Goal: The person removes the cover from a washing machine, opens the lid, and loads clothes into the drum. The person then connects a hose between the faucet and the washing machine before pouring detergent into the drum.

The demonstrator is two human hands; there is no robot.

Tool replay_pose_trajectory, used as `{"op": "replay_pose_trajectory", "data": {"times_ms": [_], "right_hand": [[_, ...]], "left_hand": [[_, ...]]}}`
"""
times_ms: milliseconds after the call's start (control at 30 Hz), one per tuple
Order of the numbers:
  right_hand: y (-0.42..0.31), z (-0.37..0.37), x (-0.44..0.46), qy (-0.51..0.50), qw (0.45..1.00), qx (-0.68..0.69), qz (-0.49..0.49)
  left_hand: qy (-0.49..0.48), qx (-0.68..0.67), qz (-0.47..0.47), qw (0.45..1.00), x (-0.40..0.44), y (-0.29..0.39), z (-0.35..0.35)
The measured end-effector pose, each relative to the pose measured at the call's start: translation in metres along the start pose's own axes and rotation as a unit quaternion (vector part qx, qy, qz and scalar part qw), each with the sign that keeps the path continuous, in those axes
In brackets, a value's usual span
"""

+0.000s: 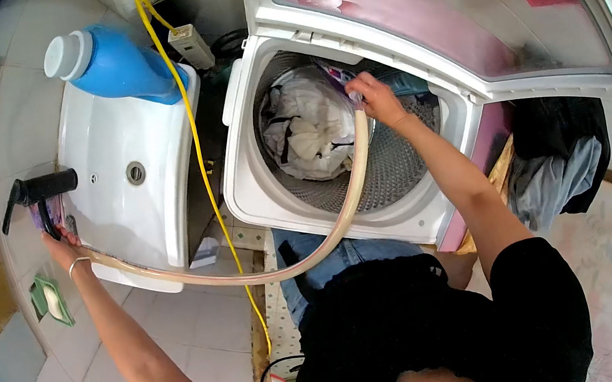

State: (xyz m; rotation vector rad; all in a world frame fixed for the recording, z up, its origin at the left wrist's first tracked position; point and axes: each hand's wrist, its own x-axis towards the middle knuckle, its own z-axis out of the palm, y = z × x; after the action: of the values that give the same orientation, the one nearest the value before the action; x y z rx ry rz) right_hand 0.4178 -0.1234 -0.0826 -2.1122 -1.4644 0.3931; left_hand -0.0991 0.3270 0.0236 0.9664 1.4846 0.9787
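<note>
A long pale, translucent hose curves between my two hands, across the front of the sink and washing machine. My left hand is closed around its left end beside the black faucet; a purple patterned piece shows behind these fingers. My right hand grips the other end over the open washing machine drum. Touching that end is a purple patterned piece, partly hidden by my fingers. White and dark laundry lies inside the drum.
A blue bottle with a white cap lies on the white sink. A yellow cord hangs past the sink to the floor. The flowered lid stands raised. Clothes lie at right; a green soap dish sits at left.
</note>
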Motion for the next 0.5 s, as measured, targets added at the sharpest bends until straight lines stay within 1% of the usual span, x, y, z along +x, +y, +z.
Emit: {"op": "replay_pose_trajectory", "data": {"times_ms": [100,233,333,400,500], "right_hand": [[-0.010,-0.005,-0.002,0.006,1.000,-0.003,0.023],[-0.011,-0.011,-0.002,0.008,1.000,0.011,0.025],[-0.014,-0.016,-0.005,0.021,1.000,0.013,0.000],[-0.017,-0.018,-0.006,0.017,1.000,-0.008,-0.021],[-0.019,-0.021,-0.007,0.023,0.999,-0.018,-0.034]], "left_hand": [[0.006,0.008,-0.001,1.000,0.003,0.000,0.001],[0.009,0.000,0.001,1.000,-0.002,0.006,0.005],[0.019,0.003,0.000,1.000,-0.008,0.009,0.010],[0.019,0.004,0.002,1.000,-0.014,0.012,0.015],[0.021,0.012,0.024,0.999,-0.019,0.016,0.019]]}}
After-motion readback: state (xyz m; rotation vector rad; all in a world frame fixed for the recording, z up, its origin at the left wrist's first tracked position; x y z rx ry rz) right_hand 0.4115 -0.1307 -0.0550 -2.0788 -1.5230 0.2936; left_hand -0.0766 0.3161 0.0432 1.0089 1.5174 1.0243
